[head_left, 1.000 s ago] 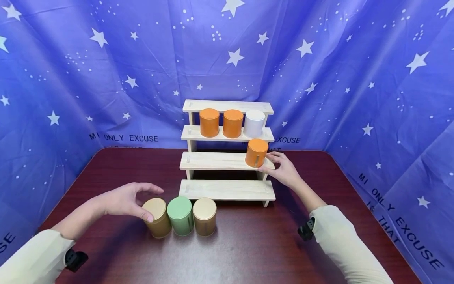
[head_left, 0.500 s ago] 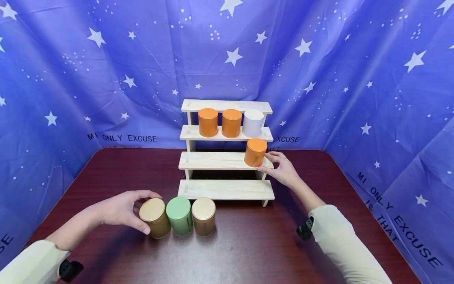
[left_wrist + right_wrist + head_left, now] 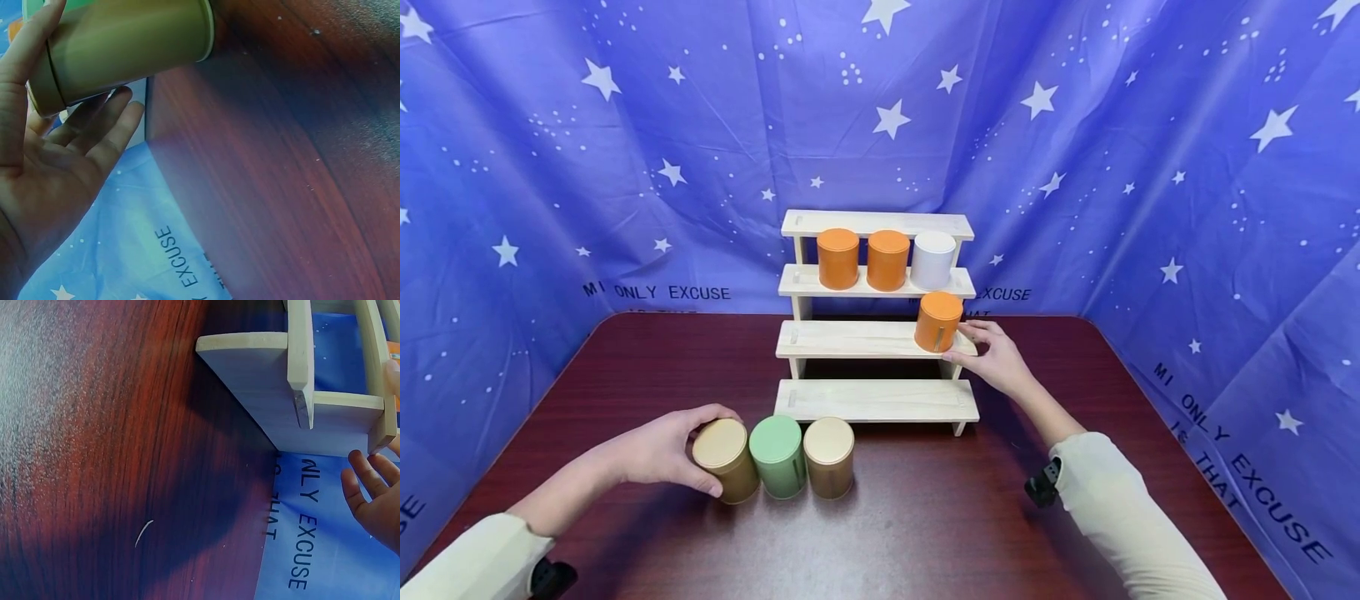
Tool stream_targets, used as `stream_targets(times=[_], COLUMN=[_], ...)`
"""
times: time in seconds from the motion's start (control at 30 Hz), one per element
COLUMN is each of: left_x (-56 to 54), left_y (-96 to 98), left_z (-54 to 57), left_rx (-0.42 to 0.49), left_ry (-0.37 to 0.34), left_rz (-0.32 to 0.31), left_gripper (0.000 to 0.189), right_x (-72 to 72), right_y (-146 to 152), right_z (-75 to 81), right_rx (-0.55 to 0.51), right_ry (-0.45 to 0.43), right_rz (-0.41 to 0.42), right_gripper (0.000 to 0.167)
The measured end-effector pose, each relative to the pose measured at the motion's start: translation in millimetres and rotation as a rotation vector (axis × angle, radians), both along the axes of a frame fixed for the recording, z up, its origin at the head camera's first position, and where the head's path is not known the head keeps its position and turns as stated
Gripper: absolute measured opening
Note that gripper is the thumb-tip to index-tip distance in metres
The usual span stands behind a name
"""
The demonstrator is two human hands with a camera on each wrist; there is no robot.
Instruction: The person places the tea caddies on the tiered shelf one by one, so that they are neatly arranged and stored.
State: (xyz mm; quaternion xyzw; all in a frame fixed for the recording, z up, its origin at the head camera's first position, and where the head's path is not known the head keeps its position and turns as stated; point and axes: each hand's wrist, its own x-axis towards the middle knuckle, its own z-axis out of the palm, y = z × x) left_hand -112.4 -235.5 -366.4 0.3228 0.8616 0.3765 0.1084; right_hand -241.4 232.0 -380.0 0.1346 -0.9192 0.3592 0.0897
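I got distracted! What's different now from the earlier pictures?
The left hand came down and took hold of the left gold can. The right hand stayed at the lower orange can on the wooden shelf; the green can and the right gold can stayed put.

My head camera is showing me three orange canisters, a white canister, a green canister and two gold canisters. The stand is showing pale wood, the surface is showing streaky reddish brown, and white stars, dots and black lettering are patterning the blue curtain. Cream is colouring both sleeves.
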Motion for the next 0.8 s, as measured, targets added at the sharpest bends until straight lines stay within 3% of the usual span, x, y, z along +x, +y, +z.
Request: stream_targets(times=[0.4,0.8], left_x=[0.4,-4.6], left_y=[-5.9,-14.1], left_z=[-9.9,7.9], left_rx=[-0.081,-0.045], left_ry=[0.068,0.09], left_rz=[0.106,0.14], left_gripper=[0.062,0.06], right_x=[-1.4,-0.1], right_y=[-1,0], right_z=[-4.3,-3.0], right_rx=[-0.023,-0.043], right_ry=[0.016,0.015], right_rz=[-0.01,0.0], right_gripper=[0.068,0.069])
